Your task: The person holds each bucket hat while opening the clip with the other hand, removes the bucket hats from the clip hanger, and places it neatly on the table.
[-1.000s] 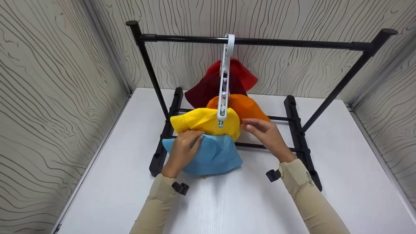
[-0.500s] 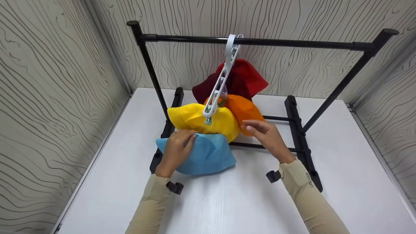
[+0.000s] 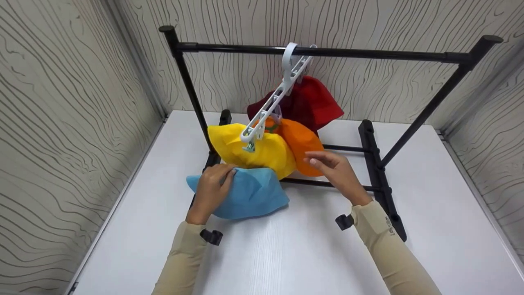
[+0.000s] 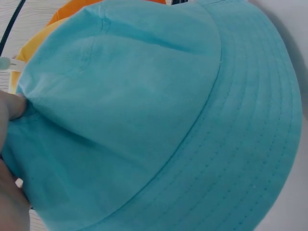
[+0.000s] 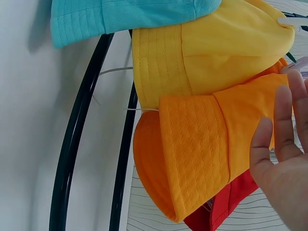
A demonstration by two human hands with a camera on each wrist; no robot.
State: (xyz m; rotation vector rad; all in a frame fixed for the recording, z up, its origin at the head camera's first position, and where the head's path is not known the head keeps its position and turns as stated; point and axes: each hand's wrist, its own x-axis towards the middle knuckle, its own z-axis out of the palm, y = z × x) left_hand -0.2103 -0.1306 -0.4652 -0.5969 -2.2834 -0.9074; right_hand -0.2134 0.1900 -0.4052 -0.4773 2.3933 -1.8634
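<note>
My left hand (image 3: 211, 188) pinches the crown of a light blue bucket hat (image 3: 254, 192); its stitched brim fills much of the left wrist view (image 4: 250, 106). Behind it, a yellow bucket hat (image 3: 262, 153) and an orange bucket hat (image 3: 305, 141) hang from a white clip hanger (image 3: 279, 94). The hanger's front end has a green clip over the yellow hat. My right hand (image 3: 337, 172) is held beside the orange hat with its fingers fairly straight and holds nothing. In the right wrist view its fingers overlap the orange hat (image 5: 192, 149); whether they touch it I cannot tell.
A black rack's top bar (image 3: 368, 53) carries the hanger. Farther back hang a dark red hat (image 3: 297, 104) and a red hat (image 3: 325, 102). The rack's feet (image 3: 380, 180) and low crossbars stand on a white table (image 3: 311, 254), with patterned walls around it.
My left hand has moved left with the blue hat. The hanger has turned, its front end swinging left and its back end right, with the hats on it. The right hand has stayed almost still.
</note>
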